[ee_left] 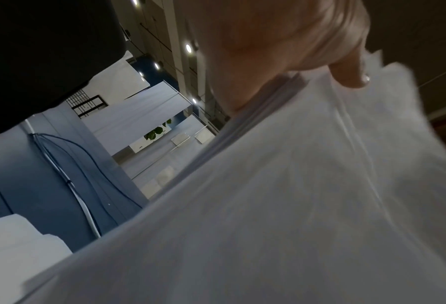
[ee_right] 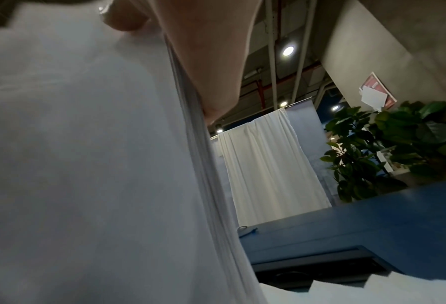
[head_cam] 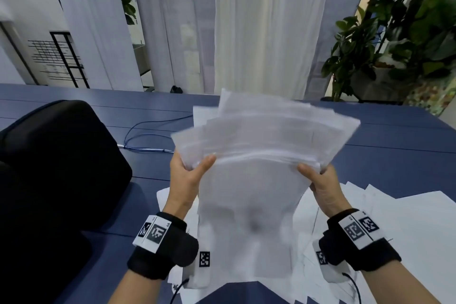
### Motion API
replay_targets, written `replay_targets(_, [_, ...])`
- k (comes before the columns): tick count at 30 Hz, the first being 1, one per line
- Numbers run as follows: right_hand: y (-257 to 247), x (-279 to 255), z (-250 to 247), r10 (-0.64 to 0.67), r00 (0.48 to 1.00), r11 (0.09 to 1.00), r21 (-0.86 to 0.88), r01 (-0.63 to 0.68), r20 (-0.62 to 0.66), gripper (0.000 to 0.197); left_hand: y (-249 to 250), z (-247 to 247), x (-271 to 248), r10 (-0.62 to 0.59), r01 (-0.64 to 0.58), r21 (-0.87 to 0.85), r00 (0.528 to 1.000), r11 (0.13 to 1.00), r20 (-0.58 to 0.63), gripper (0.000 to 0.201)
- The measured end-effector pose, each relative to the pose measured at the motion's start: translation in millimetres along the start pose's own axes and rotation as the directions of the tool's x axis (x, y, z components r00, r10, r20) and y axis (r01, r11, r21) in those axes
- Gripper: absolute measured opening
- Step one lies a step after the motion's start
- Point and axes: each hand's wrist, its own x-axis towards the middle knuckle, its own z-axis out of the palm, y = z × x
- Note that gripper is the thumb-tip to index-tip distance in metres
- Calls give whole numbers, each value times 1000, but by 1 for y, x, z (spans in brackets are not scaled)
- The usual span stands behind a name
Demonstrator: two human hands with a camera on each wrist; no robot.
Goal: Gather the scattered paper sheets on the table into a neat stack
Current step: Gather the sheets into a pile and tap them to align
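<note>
Head view shows left hand (head_cam: 187, 177) and right hand (head_cam: 323, 182) clamping thumbs over an uneven bundle of sheets (head_cam: 259, 145), lifted off the table (head_cam: 394, 145), probably to square its edges.

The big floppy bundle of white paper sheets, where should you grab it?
Hold the big floppy bundle of white paper sheets by its two side edges, left hand and right hand coming from opposite sides; its fanned top needs squeezing square.

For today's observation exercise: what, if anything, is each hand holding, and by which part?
Both hold one bundle of paper sheets lifted off the table: the left hand pinches its left edge, the right hand its right edge, thumbs on top.
</note>
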Motion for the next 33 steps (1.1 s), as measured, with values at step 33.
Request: replay_targets(33, [110, 81, -37, 309, 919, 797, -461, -390, -244, 34, -248, -55, 43, -651, 634, 498, 740, 592, -169, 107])
